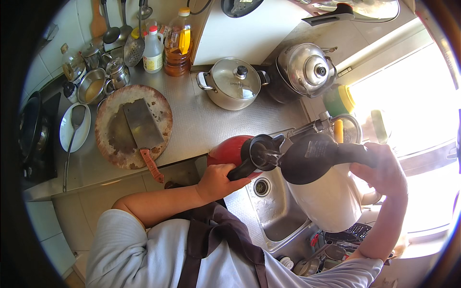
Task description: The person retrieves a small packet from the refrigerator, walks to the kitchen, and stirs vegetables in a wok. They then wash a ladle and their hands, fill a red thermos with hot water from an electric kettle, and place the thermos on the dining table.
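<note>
My left hand [220,183] grips the black handle of a red vacuum flask [227,147], whose black-rimmed mouth is uncovered and faces up toward me. In my right hand [387,172] is the black handle of a white electric kettle [324,201] with a black lid [309,158]. The kettle is tilted to the left, and a stream of water [269,157] runs from it into the flask's mouth. Both vessels are held over the stainless steel sink [284,219], partly hiding it. The flask's lower body is out of sight.
A cleaver [142,124] lies on a round wooden chopping board [104,140]. Behind the sink stand a lidded pot [234,84], a metal kettle [306,70] and the faucet [320,122]. An oil bottle [178,46] is by the wall; a white dish [66,135] holds a turner.
</note>
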Available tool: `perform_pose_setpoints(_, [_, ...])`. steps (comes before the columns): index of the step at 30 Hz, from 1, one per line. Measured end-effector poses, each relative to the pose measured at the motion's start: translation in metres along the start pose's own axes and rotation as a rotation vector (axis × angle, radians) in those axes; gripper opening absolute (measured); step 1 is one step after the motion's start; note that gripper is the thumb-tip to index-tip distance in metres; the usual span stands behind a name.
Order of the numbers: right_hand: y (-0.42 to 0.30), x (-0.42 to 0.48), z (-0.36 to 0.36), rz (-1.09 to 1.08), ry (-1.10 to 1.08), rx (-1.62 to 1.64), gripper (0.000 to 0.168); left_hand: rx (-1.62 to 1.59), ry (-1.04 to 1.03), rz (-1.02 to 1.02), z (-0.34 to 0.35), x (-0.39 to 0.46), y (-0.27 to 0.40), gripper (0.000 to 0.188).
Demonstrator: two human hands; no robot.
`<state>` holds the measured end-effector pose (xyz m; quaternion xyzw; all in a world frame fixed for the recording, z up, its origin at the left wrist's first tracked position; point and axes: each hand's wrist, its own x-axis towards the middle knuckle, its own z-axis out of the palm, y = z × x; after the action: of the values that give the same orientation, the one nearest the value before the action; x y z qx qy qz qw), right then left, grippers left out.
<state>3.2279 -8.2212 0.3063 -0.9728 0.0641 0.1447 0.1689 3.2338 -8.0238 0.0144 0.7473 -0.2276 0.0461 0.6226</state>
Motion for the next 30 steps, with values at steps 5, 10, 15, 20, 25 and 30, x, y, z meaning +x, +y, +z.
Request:
perform_pose_setpoints(5, [-0.007, 0.001, 0.003, 0.084, 0.039, -0.055, 0.026, 0.007, -0.003, -0.006, -0.001, 0.0, 0.0, 0.033])
perform_pose_setpoints(10, [-0.012, 0.001, 0.003, 0.144, 0.046, -0.108, 0.028, 0.003, 0.003, 0.002, 0.0, 0.0, -0.001, 0.033])
perform_pose_setpoints(15, [-0.011, 0.002, 0.003, 0.086, 0.003, -0.038, 0.029, 0.015, 0.015, 0.017, 0.001, -0.001, -0.003, 0.033])
perform_pose_setpoints(20, [-0.01, 0.004, 0.003, 0.05, -0.002, -0.028, 0.03, 0.026, 0.008, 0.008, -0.001, 0.0, -0.001, 0.033])
perform_pose_setpoints(25, [-0.008, 0.003, 0.002, 0.071, -0.01, 0.001, 0.032, 0.015, 0.006, -0.005, 0.001, -0.001, -0.002, 0.033])
perform_pose_setpoints(30, [-0.01, 0.005, -0.001, 0.015, -0.051, -0.007, 0.029, -0.001, 0.006, -0.012, 0.001, 0.0, -0.003, 0.034])
